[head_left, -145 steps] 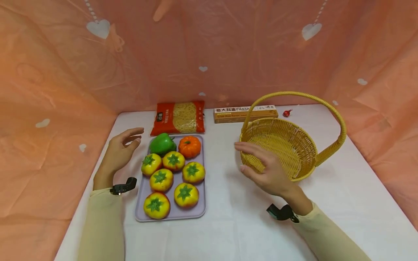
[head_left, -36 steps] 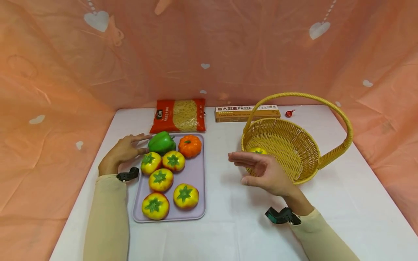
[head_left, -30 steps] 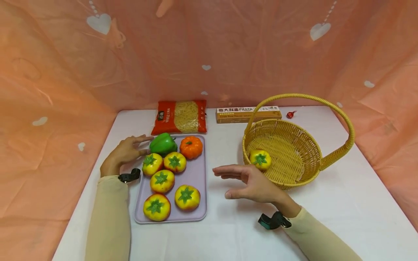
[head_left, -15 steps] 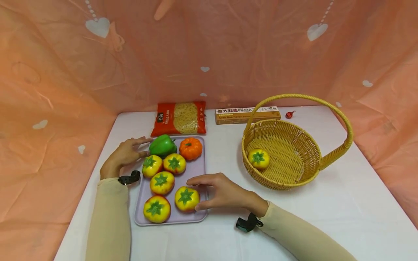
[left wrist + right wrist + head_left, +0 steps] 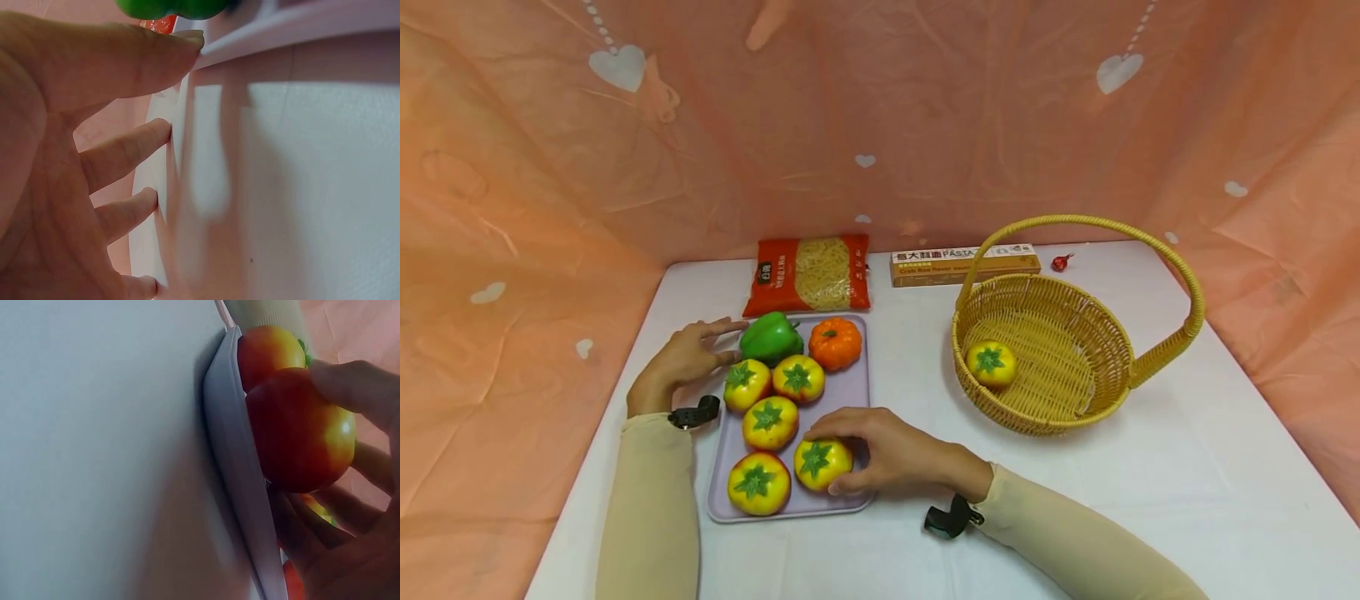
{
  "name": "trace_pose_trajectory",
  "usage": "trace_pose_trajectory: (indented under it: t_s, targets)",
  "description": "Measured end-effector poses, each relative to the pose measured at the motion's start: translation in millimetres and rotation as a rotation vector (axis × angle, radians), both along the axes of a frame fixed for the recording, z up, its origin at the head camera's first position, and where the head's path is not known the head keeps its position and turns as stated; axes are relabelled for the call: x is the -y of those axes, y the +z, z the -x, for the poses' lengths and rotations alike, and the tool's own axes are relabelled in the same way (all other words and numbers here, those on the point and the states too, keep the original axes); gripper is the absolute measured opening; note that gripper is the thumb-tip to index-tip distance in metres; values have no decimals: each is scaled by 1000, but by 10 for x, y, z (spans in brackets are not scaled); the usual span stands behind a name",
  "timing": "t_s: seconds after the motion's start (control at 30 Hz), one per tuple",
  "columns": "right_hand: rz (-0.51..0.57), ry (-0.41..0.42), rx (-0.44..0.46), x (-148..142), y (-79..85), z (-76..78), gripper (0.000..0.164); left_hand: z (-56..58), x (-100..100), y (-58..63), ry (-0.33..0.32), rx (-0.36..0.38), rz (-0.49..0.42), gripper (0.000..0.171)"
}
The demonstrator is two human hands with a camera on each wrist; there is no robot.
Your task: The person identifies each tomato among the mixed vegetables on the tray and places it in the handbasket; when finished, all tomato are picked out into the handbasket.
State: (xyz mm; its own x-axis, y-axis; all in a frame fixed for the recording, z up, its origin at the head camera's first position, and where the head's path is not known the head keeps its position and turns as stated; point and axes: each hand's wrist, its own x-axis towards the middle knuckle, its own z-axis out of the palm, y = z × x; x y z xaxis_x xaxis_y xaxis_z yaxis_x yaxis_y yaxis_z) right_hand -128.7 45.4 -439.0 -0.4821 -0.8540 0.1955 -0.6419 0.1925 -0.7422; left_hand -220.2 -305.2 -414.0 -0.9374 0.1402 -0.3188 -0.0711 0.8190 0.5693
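Observation:
In the head view, my right hand (image 5: pixel 891 450) curls its thumb and fingers round a toy persimmon (image 5: pixel 816 465), yellow-red with a green star-shaped top, at the lilac tray's (image 5: pixel 861 417) near right corner. The right wrist view shows the thumb against this persimmon (image 5: pixel 300 434), close above the tray rim. My left hand (image 5: pixel 685 358), fingers extended, is at the tray's far left beside a green bell pepper (image 5: pixel 771 337); its thumb (image 5: pixel 125 59) touches the tray rim in the left wrist view. Several more persimmons and an orange pumpkin (image 5: pixel 835 343) lie on the tray.
A yellow wicker basket (image 5: pixel 1041 421) with a tall handle stands at right, holding one persimmon (image 5: pixel 991 363). Behind lie a red pasta bag (image 5: pixel 808 275), a pasta box (image 5: pixel 964 265) and a small red item (image 5: pixel 1061 262). Pink curtain (image 5: pixel 880 117) surrounds the white table (image 5: pixel 1075 508).
A persimmon has gone from the tray into the basket. My right hand has moved from the basket left to the tray and round another persimmon. My left hand has come nearer the pepper.

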Motion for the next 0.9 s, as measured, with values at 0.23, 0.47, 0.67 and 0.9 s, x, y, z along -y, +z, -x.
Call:
trace_pose_trajectory:
  t_s: [0.23, 0.47, 0.67, 0.9]
  targets:
    - [3, 37, 18, 5, -17, 14, 57, -40, 5, 9, -10, -11, 6, 59]
    - [-30, 17, 39, -1, 7, 20, 58, -45, 23, 13, -7, -7, -10, 58]
    - [19, 39, 102, -40, 65, 48, 58, -34, 30, 7, -11, -20, -10, 57]
    - [73, 35, 128, -214, 191, 68, 55, -23, 5, 3, -6, -14, -7, 59]
